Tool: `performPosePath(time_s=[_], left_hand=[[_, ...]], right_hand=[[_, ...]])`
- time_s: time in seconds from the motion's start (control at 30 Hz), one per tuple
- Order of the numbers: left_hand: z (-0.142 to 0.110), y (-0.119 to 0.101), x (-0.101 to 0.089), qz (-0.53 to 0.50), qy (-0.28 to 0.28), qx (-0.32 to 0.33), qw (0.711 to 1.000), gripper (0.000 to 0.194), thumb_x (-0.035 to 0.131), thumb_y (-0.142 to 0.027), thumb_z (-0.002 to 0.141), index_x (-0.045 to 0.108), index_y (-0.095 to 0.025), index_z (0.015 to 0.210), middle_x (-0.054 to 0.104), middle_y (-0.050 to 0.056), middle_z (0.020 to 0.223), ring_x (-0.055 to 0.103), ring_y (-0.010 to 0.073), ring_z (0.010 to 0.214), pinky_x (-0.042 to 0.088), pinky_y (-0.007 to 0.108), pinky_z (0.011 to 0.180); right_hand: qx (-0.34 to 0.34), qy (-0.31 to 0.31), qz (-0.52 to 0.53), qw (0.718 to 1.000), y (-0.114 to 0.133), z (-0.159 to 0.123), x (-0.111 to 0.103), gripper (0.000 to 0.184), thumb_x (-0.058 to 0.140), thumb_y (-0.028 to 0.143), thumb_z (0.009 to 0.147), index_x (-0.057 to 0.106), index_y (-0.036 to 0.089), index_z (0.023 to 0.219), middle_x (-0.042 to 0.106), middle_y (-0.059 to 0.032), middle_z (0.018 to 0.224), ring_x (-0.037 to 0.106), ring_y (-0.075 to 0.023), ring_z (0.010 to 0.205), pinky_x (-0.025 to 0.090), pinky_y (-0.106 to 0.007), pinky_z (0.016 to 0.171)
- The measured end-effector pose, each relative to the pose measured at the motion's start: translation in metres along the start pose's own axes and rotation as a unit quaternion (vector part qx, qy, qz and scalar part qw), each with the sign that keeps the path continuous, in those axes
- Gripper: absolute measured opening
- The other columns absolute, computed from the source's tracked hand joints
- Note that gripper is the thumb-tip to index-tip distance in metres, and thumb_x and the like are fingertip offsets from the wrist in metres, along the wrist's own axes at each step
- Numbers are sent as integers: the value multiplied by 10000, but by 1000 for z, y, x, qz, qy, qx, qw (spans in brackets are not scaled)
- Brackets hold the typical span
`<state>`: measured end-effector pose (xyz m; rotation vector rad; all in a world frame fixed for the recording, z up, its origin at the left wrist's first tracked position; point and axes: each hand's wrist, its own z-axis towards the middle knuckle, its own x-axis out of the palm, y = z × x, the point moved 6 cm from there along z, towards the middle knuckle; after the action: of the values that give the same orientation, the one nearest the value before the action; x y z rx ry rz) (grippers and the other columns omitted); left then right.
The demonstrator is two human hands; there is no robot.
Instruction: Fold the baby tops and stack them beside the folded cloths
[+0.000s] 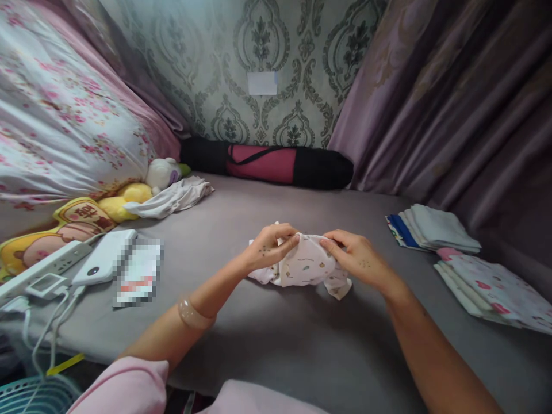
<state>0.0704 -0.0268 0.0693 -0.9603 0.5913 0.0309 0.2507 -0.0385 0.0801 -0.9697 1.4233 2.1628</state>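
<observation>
A small white printed garment (305, 265) is held up by its top edge, a little above the grey sheet (241, 328). My left hand (276, 244) pinches that edge between thumb and fingers. About a hand's width to the right, my right hand (351, 253) pinches the same edge. Crumpled parts of the cloth hang below and to both sides of the hands, one corner drooping under my right hand. How the garment is shaped cannot be made out through its folds.
To the right lie two folded stacks: cloths (444, 227) and heart-printed fabric (500, 287). At left are a power strip (47, 270), cables, a white power bank (103, 259), a blurred packet (138, 273), plush toys (81, 215) and a crumpled grey cloth (176, 198). A black-and-red bag (263, 164) lies along the wall.
</observation>
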Motion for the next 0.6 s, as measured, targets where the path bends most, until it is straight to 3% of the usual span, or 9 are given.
performPosePath(time_s=[0.1, 0.17, 0.3, 0.47, 0.6], left_hand=[[5, -6, 2, 14, 19, 13, 1000, 323, 476, -394, 922, 669, -167, 796, 588, 6, 680, 506, 120, 659, 380, 227, 614], [9, -11, 3, 20, 26, 28, 999, 331, 487, -401, 915, 657, -165, 756, 549, -10, 628, 485, 114, 633, 374, 235, 638], [13, -12, 1, 37, 17, 33, 999, 336, 499, -404, 911, 637, -168, 715, 551, -21, 611, 494, 110, 628, 379, 257, 720], [13, 4, -7, 100, -10, 0, 995, 361, 559, -470, 873, 615, -182, 662, 629, -14, 660, 526, 118, 651, 340, 347, 920], [11, 26, -20, 143, -10, -2, 990, 256, 638, -441, 826, 664, -203, 736, 658, 3, 748, 574, 160, 800, 288, 394, 997]], right_hand=[[-51, -31, 20, 998, 13, 4, -2, 257, 485, 364, 930, 695, 239, 1009, 692, -40, 1060, 626, -190, 981, 471, -294, 846], [-66, -23, 56, 996, 21, 7, 1, 274, 485, 372, 933, 679, 242, 1075, 682, -43, 1105, 620, -190, 1017, 473, -298, 867], [-43, 7, 97, 994, 27, 10, 7, 285, 514, 420, 918, 693, 237, 1042, 711, -34, 1015, 643, -187, 927, 491, -288, 810], [3, 37, 89, 995, 21, 8, 9, 285, 558, 464, 881, 709, 224, 916, 715, -22, 865, 644, -185, 810, 495, -270, 702], [27, 0, 101, 994, 15, 3, 0, 306, 582, 500, 855, 689, 214, 880, 702, -33, 822, 636, -181, 745, 497, -263, 635]])
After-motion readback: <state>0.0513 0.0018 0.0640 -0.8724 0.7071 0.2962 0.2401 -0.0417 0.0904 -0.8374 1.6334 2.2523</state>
